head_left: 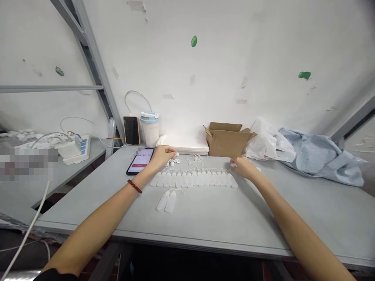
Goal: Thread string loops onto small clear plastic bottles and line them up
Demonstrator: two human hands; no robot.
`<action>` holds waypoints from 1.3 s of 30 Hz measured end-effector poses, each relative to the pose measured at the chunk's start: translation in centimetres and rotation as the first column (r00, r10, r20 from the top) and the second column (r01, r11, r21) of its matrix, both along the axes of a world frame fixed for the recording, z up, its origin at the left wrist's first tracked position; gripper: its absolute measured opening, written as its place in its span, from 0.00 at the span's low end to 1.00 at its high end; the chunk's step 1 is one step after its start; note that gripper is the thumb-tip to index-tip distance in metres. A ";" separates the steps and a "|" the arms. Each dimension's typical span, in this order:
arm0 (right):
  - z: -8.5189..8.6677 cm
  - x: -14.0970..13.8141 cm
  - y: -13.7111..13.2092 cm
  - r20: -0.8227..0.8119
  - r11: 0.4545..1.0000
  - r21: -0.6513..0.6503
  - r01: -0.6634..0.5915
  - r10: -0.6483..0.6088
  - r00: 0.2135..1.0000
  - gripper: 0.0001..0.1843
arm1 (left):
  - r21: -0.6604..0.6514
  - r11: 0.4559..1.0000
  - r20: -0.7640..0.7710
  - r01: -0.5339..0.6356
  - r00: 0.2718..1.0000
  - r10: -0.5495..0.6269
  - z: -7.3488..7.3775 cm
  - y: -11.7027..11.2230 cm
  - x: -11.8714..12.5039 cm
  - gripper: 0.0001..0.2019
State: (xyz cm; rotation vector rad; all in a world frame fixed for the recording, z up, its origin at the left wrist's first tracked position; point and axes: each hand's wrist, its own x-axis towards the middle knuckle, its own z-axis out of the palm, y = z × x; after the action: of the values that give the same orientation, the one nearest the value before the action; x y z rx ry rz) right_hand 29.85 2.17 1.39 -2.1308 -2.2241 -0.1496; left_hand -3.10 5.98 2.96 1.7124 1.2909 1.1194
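Observation:
Over a small pile of white round pieces [172,162], my left hand [164,156] has its thumb and fingertips drawn together; what they pinch, if anything, is too small to name. My right hand [243,167] is closed at the right end of the row, a small whitish piece [233,164] showing at its fingertips. Between the hands runs a row of several translucent white tags [193,180] with thin cords at their tops. Two more corded tags [166,201] lie together nearer the front edge. White cord pieces [195,159] are scattered behind the row.
A phone with a running timer [141,160] lies beside my left wrist. Along the wall stand another phone [131,130], a blue-lidded cup [150,130], a white flat stack [187,145], an open cardboard box [227,141], a white plastic bag [268,142] and pale blue cloth-like material [319,156].

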 end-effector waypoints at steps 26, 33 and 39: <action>0.7 -7.7 -4.9 -0.503 0.847 0.433 -0.309 0.511 0.697 0.16 | -0.202 0.907 0.310 0.369 0.903 -0.298 1.1 -4.7 3.9 0.07; -0.8 -9.4 -5.8 -0.391 0.753 0.500 -0.427 0.637 0.664 0.17 | -0.157 0.893 0.280 0.421 0.887 -0.369 0.8 -5.8 4.5 0.05; -0.8 -9.7 -6.2 -0.399 0.751 0.508 -0.422 0.639 0.658 0.16 | -0.175 0.885 0.275 0.432 0.884 -0.378 0.8 -6.1 4.6 0.05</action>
State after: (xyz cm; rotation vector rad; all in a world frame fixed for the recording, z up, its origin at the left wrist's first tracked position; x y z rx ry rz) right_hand 20.18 -4.07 0.56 -1.0455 -2.1221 0.0705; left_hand 1.46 -0.11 3.80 1.5304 0.8241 0.8518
